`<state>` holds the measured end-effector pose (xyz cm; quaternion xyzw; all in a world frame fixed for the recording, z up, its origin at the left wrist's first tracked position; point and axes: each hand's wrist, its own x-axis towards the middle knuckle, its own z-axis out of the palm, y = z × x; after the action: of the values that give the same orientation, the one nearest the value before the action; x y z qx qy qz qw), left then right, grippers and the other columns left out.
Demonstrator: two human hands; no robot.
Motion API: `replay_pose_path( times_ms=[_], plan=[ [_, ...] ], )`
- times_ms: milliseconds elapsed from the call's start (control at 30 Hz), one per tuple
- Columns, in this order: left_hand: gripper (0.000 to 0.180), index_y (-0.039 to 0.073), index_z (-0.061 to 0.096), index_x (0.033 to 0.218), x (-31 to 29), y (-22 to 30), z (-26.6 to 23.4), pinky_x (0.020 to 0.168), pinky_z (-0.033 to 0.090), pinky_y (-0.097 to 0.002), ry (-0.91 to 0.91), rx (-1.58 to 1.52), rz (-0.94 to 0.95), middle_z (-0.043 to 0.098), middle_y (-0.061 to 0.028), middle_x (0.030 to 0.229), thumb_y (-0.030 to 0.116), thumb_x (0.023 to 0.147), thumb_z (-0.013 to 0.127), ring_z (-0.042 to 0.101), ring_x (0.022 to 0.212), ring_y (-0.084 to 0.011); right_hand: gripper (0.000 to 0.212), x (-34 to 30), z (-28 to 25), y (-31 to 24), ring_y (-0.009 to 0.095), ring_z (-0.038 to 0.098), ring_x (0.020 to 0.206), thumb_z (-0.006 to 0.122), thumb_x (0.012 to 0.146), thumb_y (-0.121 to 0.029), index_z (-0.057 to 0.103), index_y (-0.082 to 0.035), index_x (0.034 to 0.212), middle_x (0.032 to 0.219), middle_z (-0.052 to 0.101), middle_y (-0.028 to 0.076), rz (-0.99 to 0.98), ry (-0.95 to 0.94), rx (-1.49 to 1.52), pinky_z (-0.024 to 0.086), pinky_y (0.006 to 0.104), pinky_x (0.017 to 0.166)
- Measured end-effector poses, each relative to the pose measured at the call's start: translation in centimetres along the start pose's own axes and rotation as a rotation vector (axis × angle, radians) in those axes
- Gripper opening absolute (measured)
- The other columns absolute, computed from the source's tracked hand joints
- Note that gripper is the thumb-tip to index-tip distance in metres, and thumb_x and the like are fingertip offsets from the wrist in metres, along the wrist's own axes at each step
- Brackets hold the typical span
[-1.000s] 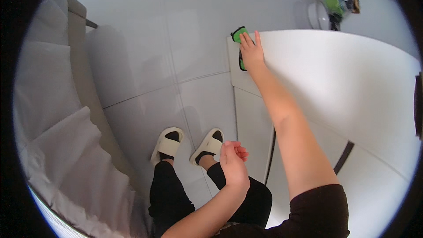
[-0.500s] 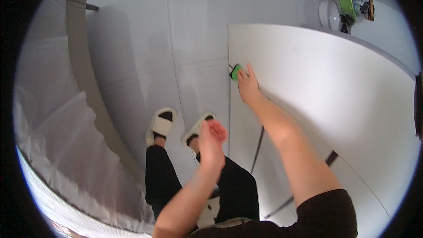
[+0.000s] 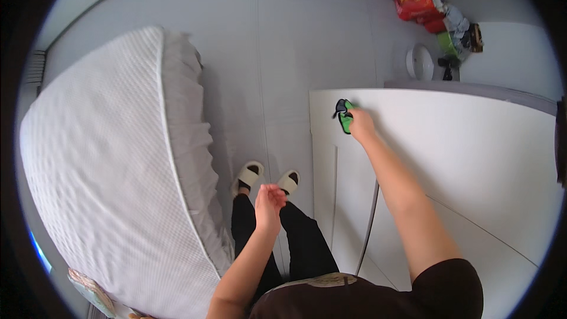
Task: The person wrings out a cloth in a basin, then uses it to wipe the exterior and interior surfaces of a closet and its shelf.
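My right hand reaches out and grips a green cloth with black edging. The cloth lies against the white cabinet front, near its far left corner. A dark part of the cloth is folded over, and my fingers hide some of the rest. My left hand hovers in front of my legs with its fingers loosely bent and nothing in it. It touches neither the cabinet nor the bed.
A bed with a white quilted cover fills the left side. My feet stand in cream slippers on the grey floor. Beyond the cabinet are a white round basin, a red bag and a black bottle-like thing.
The view has shifted, showing more of the bed. My right hand now grips the cloth folded near the cabinet's far edge; before, it pressed it at the left edge. My left hand stays raised and empty.
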<state>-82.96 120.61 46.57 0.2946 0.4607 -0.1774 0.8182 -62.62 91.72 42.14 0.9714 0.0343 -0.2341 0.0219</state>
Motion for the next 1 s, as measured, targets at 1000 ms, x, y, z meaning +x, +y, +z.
replay_pose_path(
  times_ms=[1000],
  plan=[
    [0.031,0.004,0.056,0.116,-7.6,30.5,42.7,0.088,0.046,-0.0344,-0.943,0.388,-0.029,0.063,-0.006,0.111,0.021,0.09,0.055,0.059,0.102,-0.0197,0.052,-5.6,-40.3,-4.0,0.03,0.045,0.125,0.04,0.095,-0.041,0.049,-0.004,0.13,0.134,0.051,0.012,-0.563,-0.066,2.938,0.032,0.0479,0.106]
  ],
)
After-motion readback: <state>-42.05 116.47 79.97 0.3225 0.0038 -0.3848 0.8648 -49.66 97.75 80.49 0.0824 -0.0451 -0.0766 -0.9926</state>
